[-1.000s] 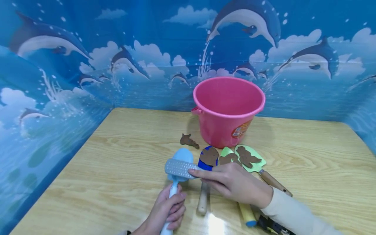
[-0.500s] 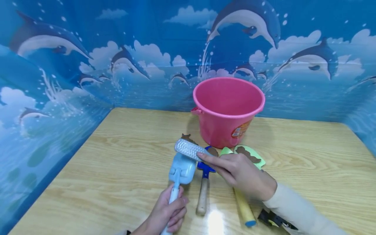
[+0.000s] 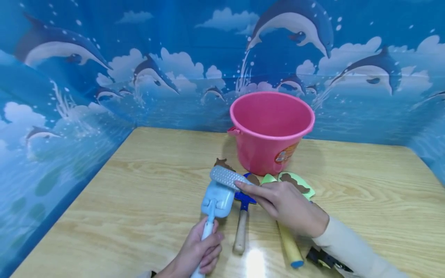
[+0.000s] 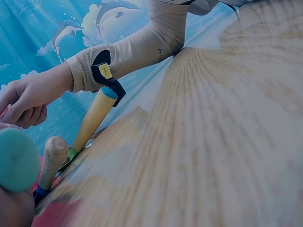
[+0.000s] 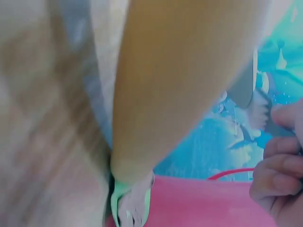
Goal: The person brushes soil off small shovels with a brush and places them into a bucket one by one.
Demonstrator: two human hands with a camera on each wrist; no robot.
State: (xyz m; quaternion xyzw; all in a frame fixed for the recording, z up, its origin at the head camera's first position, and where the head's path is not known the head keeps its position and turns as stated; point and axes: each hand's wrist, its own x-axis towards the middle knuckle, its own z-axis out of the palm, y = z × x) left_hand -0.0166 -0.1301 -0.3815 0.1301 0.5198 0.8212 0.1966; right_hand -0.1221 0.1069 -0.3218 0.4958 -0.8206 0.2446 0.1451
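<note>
My left hand (image 3: pixel 201 247) grips the handle of a light blue toy shovel (image 3: pixel 218 202), its blade raised over the table. My right hand (image 3: pixel 290 208) holds a pale blue-grey brush (image 3: pixel 226 177), forefinger along its dimpled back. The brush overlaps the far end of the shovel blade in the head view; its bristles (image 5: pixel 259 113) show in the right wrist view. In the left wrist view, the round end of the shovel handle (image 4: pixel 19 160) is close to the camera. Beneath the right hand lies a blue trowel (image 3: pixel 245 202) with a wooden handle.
A pink bucket (image 3: pixel 265 154) stands at the back. Beside the blue trowel lie a green tool with a yellow handle (image 3: pixel 290 247) and a pale green trowel (image 3: pixel 307 185) bearing a flat brown piece (image 3: pixel 292 183). Another brown piece (image 3: pixel 224 164) is left of the bucket.
The brush has moved from across the shovel blade up to its far end and slightly right. The shovel blade has tilted, and the right hand uncovers more of the blue trowel.
</note>
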